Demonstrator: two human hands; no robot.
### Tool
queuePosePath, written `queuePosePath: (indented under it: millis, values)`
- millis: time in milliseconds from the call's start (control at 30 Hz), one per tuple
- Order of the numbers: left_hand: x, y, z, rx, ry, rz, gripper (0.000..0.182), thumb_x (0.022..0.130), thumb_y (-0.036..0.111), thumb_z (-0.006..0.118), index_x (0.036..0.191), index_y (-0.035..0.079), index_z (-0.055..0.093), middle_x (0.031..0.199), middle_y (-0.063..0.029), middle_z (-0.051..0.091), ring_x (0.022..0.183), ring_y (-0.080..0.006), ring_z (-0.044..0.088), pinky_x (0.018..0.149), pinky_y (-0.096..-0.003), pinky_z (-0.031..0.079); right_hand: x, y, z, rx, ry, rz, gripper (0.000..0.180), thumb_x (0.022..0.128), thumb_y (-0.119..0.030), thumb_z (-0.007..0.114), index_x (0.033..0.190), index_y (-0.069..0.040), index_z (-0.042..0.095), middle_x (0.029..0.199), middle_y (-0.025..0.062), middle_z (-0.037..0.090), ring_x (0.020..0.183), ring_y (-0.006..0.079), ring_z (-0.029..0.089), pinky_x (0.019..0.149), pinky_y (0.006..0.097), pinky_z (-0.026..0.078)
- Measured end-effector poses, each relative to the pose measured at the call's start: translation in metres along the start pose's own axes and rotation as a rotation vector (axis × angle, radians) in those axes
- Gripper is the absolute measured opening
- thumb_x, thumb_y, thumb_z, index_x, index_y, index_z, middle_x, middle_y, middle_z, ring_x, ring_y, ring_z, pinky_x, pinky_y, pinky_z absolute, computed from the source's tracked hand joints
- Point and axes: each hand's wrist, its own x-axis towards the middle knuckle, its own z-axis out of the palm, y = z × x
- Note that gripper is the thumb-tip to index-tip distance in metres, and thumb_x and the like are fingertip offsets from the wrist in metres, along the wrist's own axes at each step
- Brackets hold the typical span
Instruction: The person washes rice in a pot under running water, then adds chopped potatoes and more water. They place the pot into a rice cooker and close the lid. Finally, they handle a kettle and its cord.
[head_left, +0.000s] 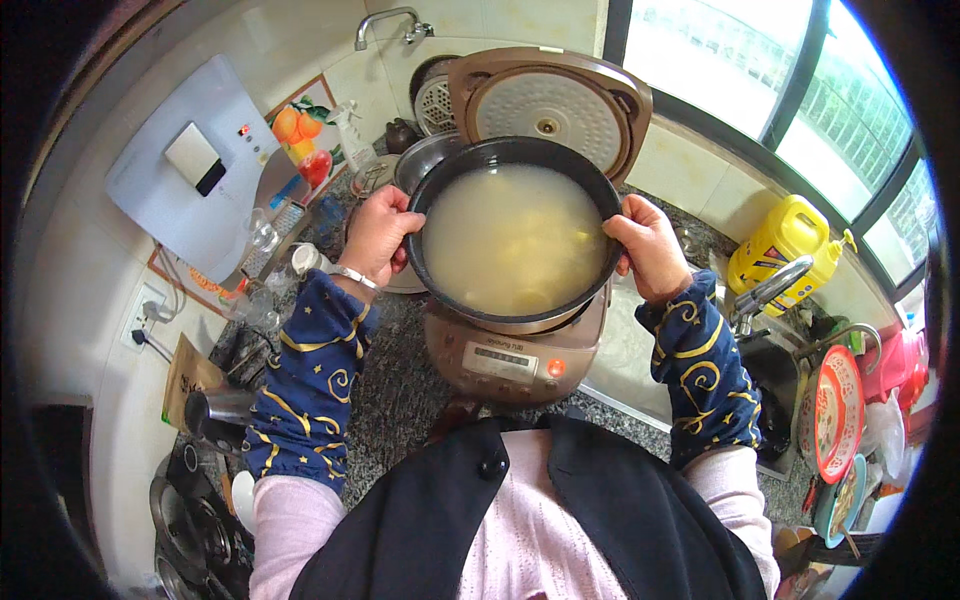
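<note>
A dark round inner pot (487, 308) holds cloudy, pale liquid (517, 225) with yellowish pieces under the surface. My left hand (382, 231) grips its rim on the left, thumb over the edge. On the opposite side my right hand (646, 241) pinches the rim in the same way. Beneath and around the pot stands a brown rice cooker (517, 375), its lit orange button facing me. The cooker's lid (551, 112) is raised behind the pot. How far the pot sits inside the cooker cannot be told.
At right are a steel sink (626, 367), a faucet (772, 289), a yellow pump jug (787, 247) and a red patterned plate (838, 412). A metal bowl (427, 154) touches the left side behind the pot. A gas stove (199, 525) lies lower left; speckled granite counter (390, 375) shows between.
</note>
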Motion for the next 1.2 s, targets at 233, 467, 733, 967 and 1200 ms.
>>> queuePosePath:
  millis: [233,467,733,967,1200]
  values:
    - [0.031,-0.036,0.016,0.039,-0.056,-0.116,0.021,0.075,0.006,0.063,0.083,0.011,0.044,0.058,-0.0003,0.042,0.035,-0.0114,0.036,0.030,-0.0281,0.022,0.018,0.041,-0.017,0.003,0.034,0.073,0.008,0.078,-0.002,0.055,0.074,-0.005,0.049,0.062,0.0004,0.049,0.039,0.0082,0.041,0.035,0.0220,0.033]
    - [0.043,-0.070,0.030,0.173,-0.072,-0.174,0.021,0.077,0.008,0.064,0.080,0.012,0.044,0.057,0.0012,0.041,0.035,-0.0105,0.036,0.030,-0.0272,0.025,0.025,0.079,-0.030,-0.046,0.063,0.136,0.015,0.079,-0.003,0.056,0.072,-0.011,0.046,0.060,-0.0033,0.044,0.040,0.0060,0.037,0.033,0.0208,0.030]
    - [0.052,-0.106,0.031,0.349,-0.090,-0.115,0.022,0.076,0.009,0.065,0.080,0.010,0.044,0.055,0.0005,0.043,0.036,-0.0105,0.041,0.031,-0.0271,0.026,0.040,0.110,-0.040,-0.561,0.091,0.156,0.020,0.072,-0.013,0.065,0.082,0.002,0.056,0.068,0.0071,0.056,0.063,0.0189,0.054,0.059,0.0327,0.046]
    - [0.057,-0.116,0.032,0.738,-0.057,0.096,0.027,0.067,0.014,0.070,0.075,0.005,0.046,0.068,-0.0113,0.053,0.066,-0.0277,0.054,0.061,-0.0392,0.043,0.035,0.113,-0.040,-0.850,0.069,0.155,0.029,0.070,-0.019,0.066,0.088,0.003,0.060,0.085,0.0215,0.064,0.084,0.0344,0.063,0.075,0.0389,0.049]
    - [0.067,-0.129,0.027,0.875,-0.127,0.200,0.026,0.070,0.017,0.069,0.074,0.005,0.047,0.067,-0.0158,0.054,0.066,-0.0341,0.055,0.058,-0.0417,0.042,0.033,0.113,-0.040,-1.011,0.052,0.113,0.031,0.073,-0.024,0.065,0.088,0.003,0.059,0.080,0.0232,0.062,0.079,0.0374,0.062,0.072,0.0403,0.049]
